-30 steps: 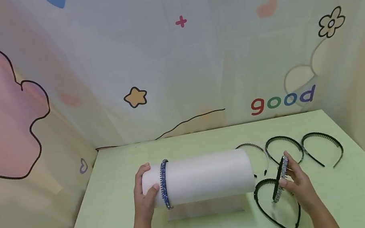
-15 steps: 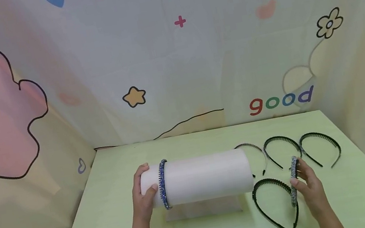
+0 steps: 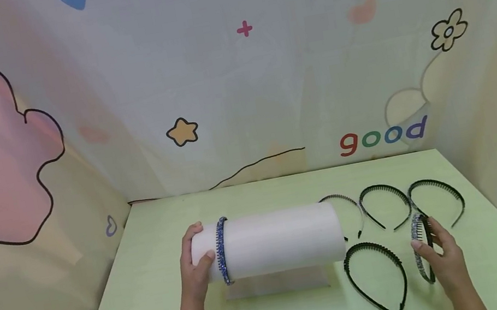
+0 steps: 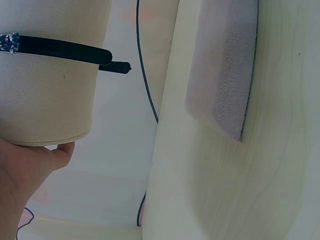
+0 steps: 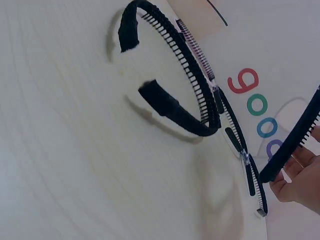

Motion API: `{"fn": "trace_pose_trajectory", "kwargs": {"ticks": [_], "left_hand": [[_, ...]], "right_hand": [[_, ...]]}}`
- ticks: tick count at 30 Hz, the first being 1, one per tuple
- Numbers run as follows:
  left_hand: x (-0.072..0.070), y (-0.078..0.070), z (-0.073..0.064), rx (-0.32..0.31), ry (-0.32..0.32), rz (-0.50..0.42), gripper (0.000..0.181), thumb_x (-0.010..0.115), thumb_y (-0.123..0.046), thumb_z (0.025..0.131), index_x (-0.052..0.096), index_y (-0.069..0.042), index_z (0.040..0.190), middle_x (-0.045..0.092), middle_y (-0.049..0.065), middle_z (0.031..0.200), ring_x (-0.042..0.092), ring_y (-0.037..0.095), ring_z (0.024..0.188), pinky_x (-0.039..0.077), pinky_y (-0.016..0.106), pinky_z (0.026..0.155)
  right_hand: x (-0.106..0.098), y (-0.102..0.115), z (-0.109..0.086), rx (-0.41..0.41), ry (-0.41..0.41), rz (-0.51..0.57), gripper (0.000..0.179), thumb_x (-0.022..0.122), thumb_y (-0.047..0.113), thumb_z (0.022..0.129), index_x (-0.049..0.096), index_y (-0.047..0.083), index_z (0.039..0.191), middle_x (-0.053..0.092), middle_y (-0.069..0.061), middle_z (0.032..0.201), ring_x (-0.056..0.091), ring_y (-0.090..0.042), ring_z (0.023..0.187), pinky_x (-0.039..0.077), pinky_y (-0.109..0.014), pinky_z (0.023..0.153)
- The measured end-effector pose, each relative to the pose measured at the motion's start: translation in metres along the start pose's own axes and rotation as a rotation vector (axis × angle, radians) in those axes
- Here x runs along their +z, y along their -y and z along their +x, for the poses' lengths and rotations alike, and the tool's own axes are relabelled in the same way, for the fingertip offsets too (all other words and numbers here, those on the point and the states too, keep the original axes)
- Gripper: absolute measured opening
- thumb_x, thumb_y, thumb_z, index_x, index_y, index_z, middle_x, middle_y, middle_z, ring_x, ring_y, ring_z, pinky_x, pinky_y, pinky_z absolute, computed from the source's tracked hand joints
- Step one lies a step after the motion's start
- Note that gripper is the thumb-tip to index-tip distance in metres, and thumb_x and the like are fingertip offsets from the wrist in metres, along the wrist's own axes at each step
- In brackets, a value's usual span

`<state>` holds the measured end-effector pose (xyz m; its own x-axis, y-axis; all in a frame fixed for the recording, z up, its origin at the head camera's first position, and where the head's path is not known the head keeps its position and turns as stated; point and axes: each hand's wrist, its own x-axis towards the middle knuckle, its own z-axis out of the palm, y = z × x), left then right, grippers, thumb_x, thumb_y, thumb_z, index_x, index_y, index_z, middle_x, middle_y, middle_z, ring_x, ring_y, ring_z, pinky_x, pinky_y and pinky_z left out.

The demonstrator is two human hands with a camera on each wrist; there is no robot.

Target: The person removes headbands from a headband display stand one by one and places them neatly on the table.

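My left hand (image 3: 195,268) grips the left end of a white padded cylinder (image 3: 283,240), its thumb on the near side. Around the cylinder near that hand sits a blue glittery headband (image 3: 222,251); its dark ends show in the left wrist view. To the right of the cylinder, my right hand (image 3: 447,254) pinches a silver glittery toothed headband (image 3: 419,252) between thumb and fingers, above the table. A black toothed headband (image 3: 369,247) lies on the table just left of the right hand, and it looms large in the right wrist view.
Behind the right hand lie a thin brown-and-white headband (image 3: 338,196), a black headband (image 3: 379,188) and another black headband (image 3: 438,183). A grey base (image 3: 276,284) stands under the cylinder on the pale green table (image 3: 164,214). Printed cloth (image 3: 214,72) hangs behind the table.
My right hand has moved right, away from the cylinder, and turned the silver headband so its teeth and both sides show. The left hand keeps its grip in place.
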<state>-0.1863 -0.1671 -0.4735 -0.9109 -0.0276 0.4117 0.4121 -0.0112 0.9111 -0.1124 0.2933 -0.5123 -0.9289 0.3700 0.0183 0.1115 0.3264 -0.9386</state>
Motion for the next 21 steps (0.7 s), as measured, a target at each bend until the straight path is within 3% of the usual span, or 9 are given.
{"fn": "trace_pose_trajectory", "kwargs": {"ticks": [4,7,10,21], "left_hand": [[0.0,0.0,-0.001,-0.006,-0.01,0.006,0.048,0.05,-0.001,0.078,0.041,-0.006,0.125,0.035,0.009,0.141,0.037,0.031,0.114,0.042,0.047,0.076],[0.001,0.0,-0.001,-0.011,-0.01,0.005,0.048,0.049,-0.001,0.078,0.041,-0.005,0.125,0.035,0.008,0.141,0.037,0.03,0.115,0.041,0.047,0.078],[0.0,0.0,-0.002,-0.008,-0.01,0.012,0.048,0.049,-0.001,0.078,0.041,-0.005,0.125,0.035,0.008,0.142,0.037,0.03,0.115,0.041,0.047,0.077],[-0.001,0.0,-0.001,0.01,0.007,0.001,0.048,0.05,-0.001,0.079,0.041,-0.006,0.125,0.036,0.008,0.141,0.037,0.031,0.114,0.041,0.048,0.077]], "right_hand": [[-0.007,-0.004,0.002,0.047,0.005,-0.032,0.079,0.057,0.033,0.091,0.009,0.009,0.149,0.012,-0.026,0.147,0.019,-0.039,0.128,0.027,-0.044,0.098],[-0.014,-0.009,0.004,0.063,-0.007,-0.095,0.085,0.059,0.036,0.088,0.007,0.007,0.149,0.004,-0.031,0.147,0.008,-0.045,0.132,0.014,-0.061,0.1],[-0.018,-0.013,0.006,0.067,-0.016,-0.192,0.091,0.063,0.039,0.085,0.007,0.005,0.148,0.002,-0.036,0.144,0.001,-0.051,0.131,0.011,-0.065,0.098],[-0.018,-0.027,0.011,0.166,-0.068,-0.414,0.106,0.066,0.053,0.077,0.004,0.004,0.148,0.008,-0.037,0.141,0.004,-0.057,0.127,0.012,-0.073,0.088]]}}
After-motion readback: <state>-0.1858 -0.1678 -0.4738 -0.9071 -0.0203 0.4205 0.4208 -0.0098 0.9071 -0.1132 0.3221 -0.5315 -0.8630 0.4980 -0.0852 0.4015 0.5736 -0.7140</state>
